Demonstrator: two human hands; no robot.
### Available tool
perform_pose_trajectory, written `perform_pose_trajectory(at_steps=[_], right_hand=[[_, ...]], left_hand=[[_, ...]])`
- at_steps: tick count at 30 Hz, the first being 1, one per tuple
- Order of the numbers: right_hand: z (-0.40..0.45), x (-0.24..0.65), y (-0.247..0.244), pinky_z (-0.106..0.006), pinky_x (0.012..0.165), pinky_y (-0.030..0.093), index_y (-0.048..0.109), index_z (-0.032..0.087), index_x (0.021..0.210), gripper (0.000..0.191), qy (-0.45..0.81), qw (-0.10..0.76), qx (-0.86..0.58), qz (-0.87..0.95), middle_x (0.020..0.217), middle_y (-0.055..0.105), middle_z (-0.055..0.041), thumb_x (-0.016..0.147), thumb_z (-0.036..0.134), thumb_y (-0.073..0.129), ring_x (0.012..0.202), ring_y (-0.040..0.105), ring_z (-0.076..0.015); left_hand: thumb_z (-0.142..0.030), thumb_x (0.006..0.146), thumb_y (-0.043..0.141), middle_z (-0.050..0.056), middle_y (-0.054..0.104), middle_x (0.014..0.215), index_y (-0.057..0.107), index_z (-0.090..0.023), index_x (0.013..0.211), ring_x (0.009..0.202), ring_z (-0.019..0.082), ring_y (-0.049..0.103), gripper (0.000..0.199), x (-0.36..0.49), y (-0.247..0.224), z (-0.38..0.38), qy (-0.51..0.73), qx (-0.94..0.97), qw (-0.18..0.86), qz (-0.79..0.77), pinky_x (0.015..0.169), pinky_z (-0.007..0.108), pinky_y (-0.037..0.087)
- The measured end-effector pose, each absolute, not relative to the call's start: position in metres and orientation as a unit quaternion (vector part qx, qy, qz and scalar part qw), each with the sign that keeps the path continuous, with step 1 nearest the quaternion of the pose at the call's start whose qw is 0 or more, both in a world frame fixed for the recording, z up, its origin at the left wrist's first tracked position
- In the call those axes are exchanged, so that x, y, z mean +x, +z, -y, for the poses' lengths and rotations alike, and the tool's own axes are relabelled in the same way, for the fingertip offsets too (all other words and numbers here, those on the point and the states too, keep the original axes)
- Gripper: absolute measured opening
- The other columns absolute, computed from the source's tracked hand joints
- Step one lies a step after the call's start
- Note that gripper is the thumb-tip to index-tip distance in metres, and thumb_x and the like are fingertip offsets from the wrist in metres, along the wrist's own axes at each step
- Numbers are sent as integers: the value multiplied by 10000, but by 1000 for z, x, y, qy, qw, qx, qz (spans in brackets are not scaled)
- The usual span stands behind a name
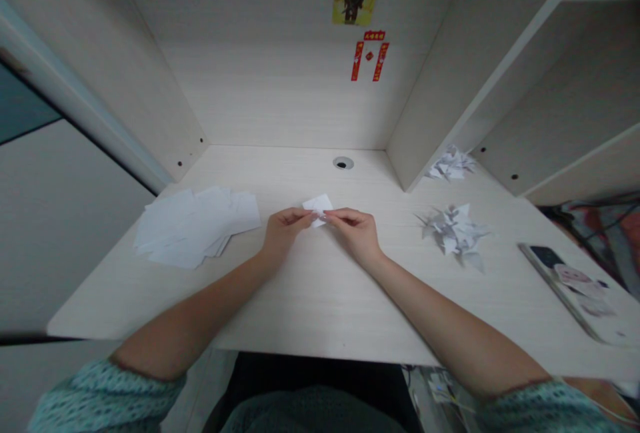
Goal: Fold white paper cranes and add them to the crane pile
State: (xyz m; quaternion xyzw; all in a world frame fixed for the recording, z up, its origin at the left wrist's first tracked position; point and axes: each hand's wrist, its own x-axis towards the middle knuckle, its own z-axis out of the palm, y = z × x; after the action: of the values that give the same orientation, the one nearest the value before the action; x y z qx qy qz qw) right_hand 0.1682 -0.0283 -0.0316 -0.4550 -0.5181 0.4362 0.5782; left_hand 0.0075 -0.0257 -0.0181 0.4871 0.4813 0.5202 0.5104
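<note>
A small white piece of paper [320,202], partly folded, is held between both hands above the middle of the desk. My left hand [289,226] pinches its left side between thumb and fingers. On the other side, my right hand [356,226] pinches the paper the same way. The fingertips of the two hands are close together, and they hide part of the folds. Flat white sheets [195,223] lie in a loose, overlapping pile on the left. To the right sits a heap of folded white paper pieces [456,230] with pointed ends.
Another heap of folded paper [451,162] lies behind, beside the upright divider [450,86]. A phone in a decorated case [575,290] rests at the desk's right. A round cable hole [343,163] is near the back panel, which bears red stickers [369,56].
</note>
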Motion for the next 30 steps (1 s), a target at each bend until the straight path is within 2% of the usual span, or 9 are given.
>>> perform_pose_trajectory(at_steps=[9,15,20,25,30], right_hand=[[27,167,-34,-339,721,514,761,234,731,215,481,575,-453,483,777,748,-44,584,387,795,713,661,-195],[27,164,-33,-314,716,503,755,235,721,200,543,593,-428,413,759,747,-24,557,334,816,677,643,-158],[26,166,-33,-316,694,511,755,223,722,241,538,597,-434,408,754,746,-34,528,349,824,653,628,-156],[25,167,-35,-324,696,510,754,220,729,238,533,594,-432,420,756,745,-38,545,356,820,678,638,-169],[26,166,-33,-320,705,505,752,233,730,199,542,603,-419,409,739,742,-22,560,311,817,668,639,-160]], left_hand=[[-429,581,787,29,688,691,750,-178,764,633,116,557,313,8,-24,24,532,461,510,-494,621,247,446],[-418,571,795,24,687,672,742,-173,750,623,119,573,308,11,-16,29,524,473,507,-493,623,250,466],[-430,594,780,35,707,715,717,-170,783,659,143,614,328,12,-11,32,517,487,505,-491,653,273,506],[-420,592,786,0,689,648,671,-172,741,616,120,608,311,11,-12,32,525,488,500,-486,655,256,493],[-423,616,771,10,692,656,674,-164,742,626,124,609,304,10,-15,31,521,488,497,-494,657,258,482]])
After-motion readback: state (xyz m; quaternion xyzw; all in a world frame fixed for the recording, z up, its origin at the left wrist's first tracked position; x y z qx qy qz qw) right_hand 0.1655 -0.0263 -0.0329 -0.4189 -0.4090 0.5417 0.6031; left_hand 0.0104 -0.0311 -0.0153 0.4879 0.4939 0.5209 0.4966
